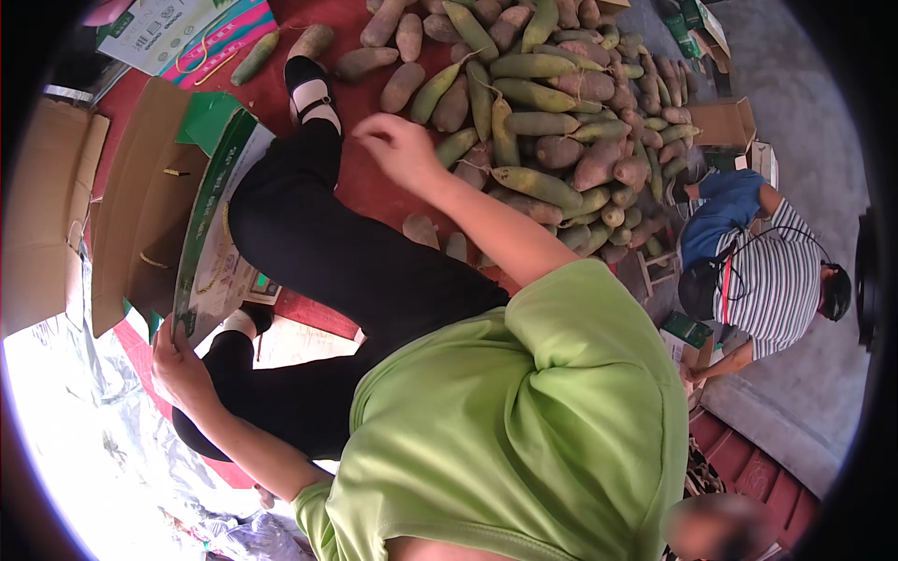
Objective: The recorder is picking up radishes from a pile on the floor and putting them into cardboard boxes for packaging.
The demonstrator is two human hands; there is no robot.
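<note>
My left hand (180, 372) grips the near lower corner of a green and white cardboard carton (201, 252), with its fingers and thumb closed on the edge. The carton stands open against my leg, its brown inside and a yellow cord handle (225, 224) showing. Over the red floor covering, my right hand (402, 154) is held out with loosely bent fingers, a small gap between them and nothing visible in them. Beside it lies a big heap of long green radishes (533, 93) and brownish, soil-coated roots (599, 164). The nearest green radish (435, 93) is just past that hand.
Another open brown carton (47, 215) stands at the far left. A printed white and pink box (187, 42) lies at the upper left. At the right a person in a striped shirt (772, 271) bends over a box (687, 341). Another person's blurred head shows lower right.
</note>
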